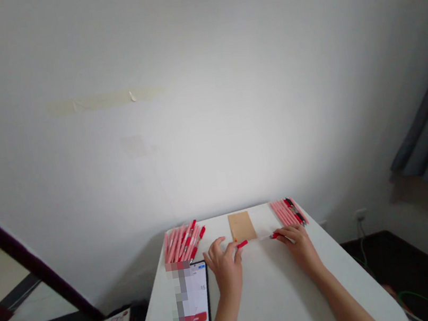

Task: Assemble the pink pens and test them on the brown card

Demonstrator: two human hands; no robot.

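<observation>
My left hand (226,266) is over the middle of the white table, with thumb and index finger pinched on a small red pen cap (242,243). To its right, my right hand (299,243) has its fingers closed round a pen (274,235) with a red part and a pale, clear end pointing left. A gap lies between the cap and the pen. Just beyond the hands is a flat brown card or notepad (242,225). Much of the pen is hidden by the right fingers.
A loose pile of pink and red pens (181,242) lies at the far left of the table (270,297). At the far right is a row of pink pens (282,213) with black ones among them. A phone (197,305) rests beside my left forearm. The wall (209,129) stands behind.
</observation>
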